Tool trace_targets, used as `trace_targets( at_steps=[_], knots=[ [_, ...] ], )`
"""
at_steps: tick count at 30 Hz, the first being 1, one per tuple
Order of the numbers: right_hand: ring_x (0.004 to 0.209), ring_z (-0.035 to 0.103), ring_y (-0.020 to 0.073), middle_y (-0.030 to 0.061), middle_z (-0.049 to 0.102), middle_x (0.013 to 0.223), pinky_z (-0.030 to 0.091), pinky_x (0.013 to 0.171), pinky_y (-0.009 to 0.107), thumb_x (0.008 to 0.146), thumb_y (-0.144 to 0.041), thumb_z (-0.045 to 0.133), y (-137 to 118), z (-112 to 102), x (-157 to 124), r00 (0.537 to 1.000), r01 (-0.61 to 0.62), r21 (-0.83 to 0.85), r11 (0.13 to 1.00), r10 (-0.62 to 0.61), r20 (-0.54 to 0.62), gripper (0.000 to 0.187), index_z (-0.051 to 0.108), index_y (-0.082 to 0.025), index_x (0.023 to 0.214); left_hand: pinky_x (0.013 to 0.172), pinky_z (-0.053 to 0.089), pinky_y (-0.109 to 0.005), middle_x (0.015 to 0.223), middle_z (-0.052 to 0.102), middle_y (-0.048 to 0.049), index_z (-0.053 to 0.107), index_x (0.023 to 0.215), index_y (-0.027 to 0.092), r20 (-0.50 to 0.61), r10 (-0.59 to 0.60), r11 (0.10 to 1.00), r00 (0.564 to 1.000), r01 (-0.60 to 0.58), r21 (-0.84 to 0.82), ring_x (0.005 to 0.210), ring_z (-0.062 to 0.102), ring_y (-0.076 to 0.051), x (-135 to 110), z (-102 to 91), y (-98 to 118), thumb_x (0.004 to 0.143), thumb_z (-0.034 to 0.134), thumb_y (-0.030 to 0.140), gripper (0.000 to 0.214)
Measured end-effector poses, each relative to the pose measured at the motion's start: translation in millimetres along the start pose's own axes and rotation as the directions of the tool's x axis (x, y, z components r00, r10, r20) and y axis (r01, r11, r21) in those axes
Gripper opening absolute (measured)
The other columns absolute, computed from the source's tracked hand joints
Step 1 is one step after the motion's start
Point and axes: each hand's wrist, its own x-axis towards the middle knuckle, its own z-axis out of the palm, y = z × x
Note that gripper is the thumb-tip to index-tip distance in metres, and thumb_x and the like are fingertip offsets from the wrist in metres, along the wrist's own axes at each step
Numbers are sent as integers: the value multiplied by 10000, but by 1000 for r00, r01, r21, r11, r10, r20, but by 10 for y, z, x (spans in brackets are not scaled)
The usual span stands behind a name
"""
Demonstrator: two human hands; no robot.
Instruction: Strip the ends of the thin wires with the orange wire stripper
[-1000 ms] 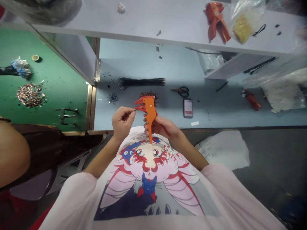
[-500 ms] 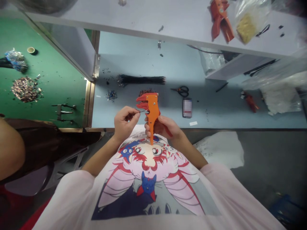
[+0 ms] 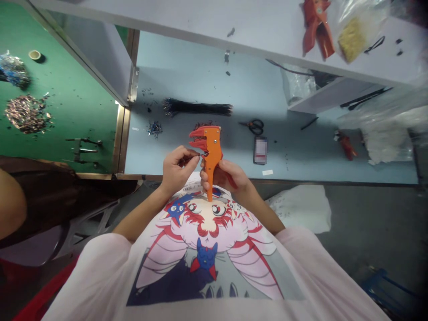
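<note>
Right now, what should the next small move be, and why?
Probably the left hand should ease the thin wire a little further into the orange wire stripper: its fingers pinch the wire, whose tip only just reaches the tool, while the right hand grips the stripper's handle.
</note>
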Motion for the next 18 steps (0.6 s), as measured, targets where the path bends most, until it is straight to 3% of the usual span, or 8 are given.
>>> trace_targets(
  at_steps=[4,9,13,18],
  knots=[
    [690,618,167,45,611,835,535,649,355,888,-448,426,-7,4,-6,1000,-8,-8,1000,8,-23,290,498,-184,983,601,422,-238,699,584,3,623,729,188,11,-14,1000,1000,14,-27,634,522,-100,3,8,-20,796,611,257,98],
    [656,623,160,37,607,811,532,644,338,869,-454,466,-43,-1,-69,998,29,-20,999,-30,-58,323,519,-172,1017,581,409,-226,695,578,9,629,751,192,-137,57,997,989,-63,-45,640,522,-95,20,-26,-40,790,621,253,72],
    [674,639,167,46,619,822,537,658,345,868,-449,487,-50,-13,-129,997,51,-38,998,-52,-51,343,526,-158,1046,566,388,-223,692,568,12,644,772,201,-207,102,995,973,-103,4,627,505,-88,60,-77,-46,796,620,248,57],
    [690,645,171,60,629,844,544,641,328,861,-459,514,-41,-11,-151,998,58,-117,991,-62,-31,363,536,-150,1050,556,382,-229,730,585,1,663,804,211,-200,172,982,965,-150,118,617,489,-88,99,-140,-26,803,622,254,60]
  ],
)
